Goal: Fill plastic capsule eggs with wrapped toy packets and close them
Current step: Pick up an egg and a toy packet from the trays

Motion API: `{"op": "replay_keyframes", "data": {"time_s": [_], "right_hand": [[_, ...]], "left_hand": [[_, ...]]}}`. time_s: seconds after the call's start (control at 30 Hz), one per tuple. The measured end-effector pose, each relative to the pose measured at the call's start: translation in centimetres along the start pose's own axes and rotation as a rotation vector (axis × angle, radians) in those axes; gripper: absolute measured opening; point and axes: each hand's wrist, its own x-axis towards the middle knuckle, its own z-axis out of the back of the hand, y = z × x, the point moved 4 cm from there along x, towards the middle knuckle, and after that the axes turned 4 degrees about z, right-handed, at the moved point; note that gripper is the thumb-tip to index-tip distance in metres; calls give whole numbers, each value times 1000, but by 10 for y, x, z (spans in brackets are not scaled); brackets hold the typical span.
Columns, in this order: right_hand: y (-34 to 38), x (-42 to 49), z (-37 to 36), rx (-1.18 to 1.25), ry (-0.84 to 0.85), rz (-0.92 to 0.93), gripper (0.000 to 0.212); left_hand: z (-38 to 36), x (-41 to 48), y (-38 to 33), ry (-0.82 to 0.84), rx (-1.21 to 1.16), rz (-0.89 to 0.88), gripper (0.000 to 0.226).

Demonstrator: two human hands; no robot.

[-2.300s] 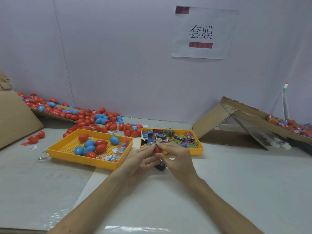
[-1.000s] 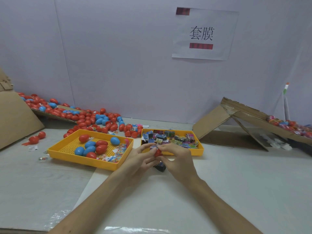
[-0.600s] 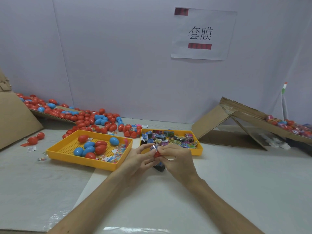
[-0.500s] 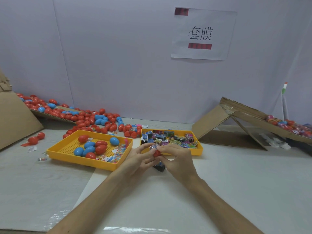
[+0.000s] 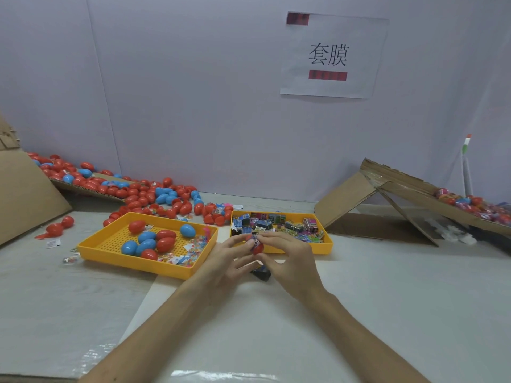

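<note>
Hardly anything has moved since half a second ago: both hands stay together before the right tray, and only a touch more red shell shows between the fingertips. A pale wall [image 5: 193,92] with a paper sign [image 5: 331,55] stands behind the grey worktop [image 5: 387,299]. One cardboard sheet [image 5: 25,194] leans at the far left, and a cardboard ramp [image 5: 345,200] at the right carries more eggs on its slope. Loose red and blue eggs [image 5: 154,194] lie heaped along the back left. Two yellow trays sit side by side with a narrow gap between them. The left tray [image 5: 124,259] holds a few red and blue eggs [image 5: 149,241] and small wrapped bits, and the right tray [image 5: 318,248] is packed with printed toy packets [image 5: 276,225]. The left hand [image 5: 224,261] and the right hand [image 5: 293,261] meet just in front of the right tray's near wall, above the worktop. Each grip is narrow and holds the same red egg [image 5: 257,247]: the left fingers cup it from the left and below, and the right thumb and forefinger pinch it from the right. Its long axis slants, upper end to the left, lower end toward the right palm. It is glossy red plastic, with a blue-and-white printed packet [image 5: 253,239] at its upper end; whether the shell is snapped closed cannot be told. Under the hands a small dark packet [image 5: 261,272] lies on the worktop.
</note>
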Motion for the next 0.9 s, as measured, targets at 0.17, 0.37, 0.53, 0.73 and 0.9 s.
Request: {"op": "replay_keyframes", "data": {"time_s": [0.17, 0.37, 0.53, 0.73, 0.9], "right_hand": [[-1, -1, 1, 2, -13, 19, 36], [-2, -1, 2, 5, -4, 38, 36], [0, -1, 3, -7, -16, 68, 33], [3, 0, 4, 12, -64, 45, 41], [0, 2, 5, 16, -55, -25, 43]], "left_hand": [[4, 1, 1, -6, -54, -2, 52], [5, 2, 1, 1, -62, 2, 55], [4, 1, 1, 16, -63, -7, 56], [1, 0, -3, 55, -49, -25, 52], [0, 0, -5, 92, -39, -34, 47]]}}
